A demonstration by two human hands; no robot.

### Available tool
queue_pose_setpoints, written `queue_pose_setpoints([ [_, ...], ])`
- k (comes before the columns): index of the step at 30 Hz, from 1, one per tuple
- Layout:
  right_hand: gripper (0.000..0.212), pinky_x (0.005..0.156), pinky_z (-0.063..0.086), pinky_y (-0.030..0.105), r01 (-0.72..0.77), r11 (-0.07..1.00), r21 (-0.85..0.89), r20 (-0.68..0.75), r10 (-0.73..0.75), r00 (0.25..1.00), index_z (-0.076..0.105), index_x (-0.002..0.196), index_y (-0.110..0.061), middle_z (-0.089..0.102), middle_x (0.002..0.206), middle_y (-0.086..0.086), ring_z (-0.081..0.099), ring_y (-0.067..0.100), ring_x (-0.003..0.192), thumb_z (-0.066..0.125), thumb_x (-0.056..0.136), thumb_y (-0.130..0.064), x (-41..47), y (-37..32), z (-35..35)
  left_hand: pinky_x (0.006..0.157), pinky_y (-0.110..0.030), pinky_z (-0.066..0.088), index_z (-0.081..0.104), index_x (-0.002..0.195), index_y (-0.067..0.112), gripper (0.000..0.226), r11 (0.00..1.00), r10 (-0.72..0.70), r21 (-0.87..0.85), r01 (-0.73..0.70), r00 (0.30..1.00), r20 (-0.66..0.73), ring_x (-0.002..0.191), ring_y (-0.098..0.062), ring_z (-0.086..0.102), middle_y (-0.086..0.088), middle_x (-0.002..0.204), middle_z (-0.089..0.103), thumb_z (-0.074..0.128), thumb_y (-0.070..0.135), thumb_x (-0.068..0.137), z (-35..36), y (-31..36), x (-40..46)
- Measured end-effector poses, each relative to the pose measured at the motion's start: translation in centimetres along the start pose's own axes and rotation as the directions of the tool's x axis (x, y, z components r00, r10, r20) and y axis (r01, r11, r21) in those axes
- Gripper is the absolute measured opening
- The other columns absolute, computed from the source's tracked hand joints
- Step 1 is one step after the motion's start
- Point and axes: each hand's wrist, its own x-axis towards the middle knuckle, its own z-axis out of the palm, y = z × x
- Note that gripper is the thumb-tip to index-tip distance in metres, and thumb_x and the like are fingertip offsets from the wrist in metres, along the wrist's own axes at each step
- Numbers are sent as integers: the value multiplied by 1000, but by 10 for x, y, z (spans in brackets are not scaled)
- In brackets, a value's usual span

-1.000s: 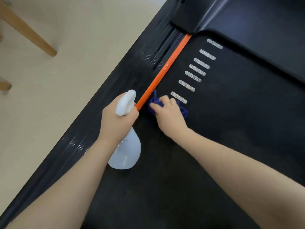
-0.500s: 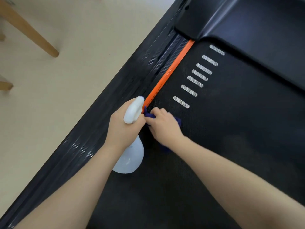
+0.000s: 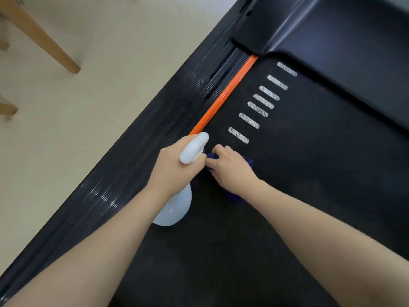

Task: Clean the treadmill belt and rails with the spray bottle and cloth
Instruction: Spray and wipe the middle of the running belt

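- On the black treadmill belt (image 3: 309, 173), two bare hands work side by side near its left edge; both forearms reach in from the lower part of the view.
- Left hand (image 3: 171, 171): fingers curled round the neck of one white spray bottle (image 3: 174, 209); the nozzle points up the belt, and the rounded body shows below the wrist; whether the bottle touches the belt cannot be told.
- Right hand (image 3: 232, 171): fingers bent over one dark blue cloth (image 3: 249, 162), pressing it against the belt; the cloth shows at the fingertips, past the knuckles and below the wrist; the rest is hidden under the hand.
- One orange strip (image 3: 223, 100) runs along the left edge of the belt, ending from view just behind the nozzle; beside it lies one black ribbed side rail (image 3: 155, 142).
- Seven pale dashes (image 3: 256, 109) are printed in a row on the belt, ahead of the right hand.
- One black motor cover (image 3: 332, 29) closes the far end of the belt.
- Beige floor (image 3: 110, 85) lies left of the rail; three wooden furniture legs (image 3: 44, 38) stand on it, well apart from the treadmill.
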Motion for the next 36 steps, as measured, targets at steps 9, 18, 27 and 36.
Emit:
queue_pose_setpoints([
  [9,37,63,47,44,-143,990,15,-99,144,985,63,116,-20,52,96,16,49,35,76,63,80,-11,-30,-6,6,75,-4,41,60,123,17,38,1000,6,18,-6,1000,-21,95,-5,58,14,103,61,64,11,85,4,1,-5],
  [18,34,82,41,43,-659,746,97,-318,650,690,57,124,-26,46,118,16,45,37,100,47,93,-16,-8,95,-35,74,-45,52,64,107,18,35,993,24,113,-39,991,128,84,-18,62,1,92,68,52,30,76,24,14,-4],
  [27,33,78,42,44,-579,814,56,-330,562,758,61,120,-25,49,112,16,48,39,95,52,90,-16,-22,112,-39,69,-29,46,62,93,22,11,999,-39,20,36,981,188,80,-12,58,4,87,65,59,14,85,37,28,2],
  [36,37,66,42,42,-316,948,41,-207,318,925,65,117,-20,53,101,19,50,39,81,61,82,-8,-40,84,-27,82,-41,52,59,113,33,32,991,-110,104,89,971,212,91,-10,61,9,98,66,60,17,85,44,32,4],
])
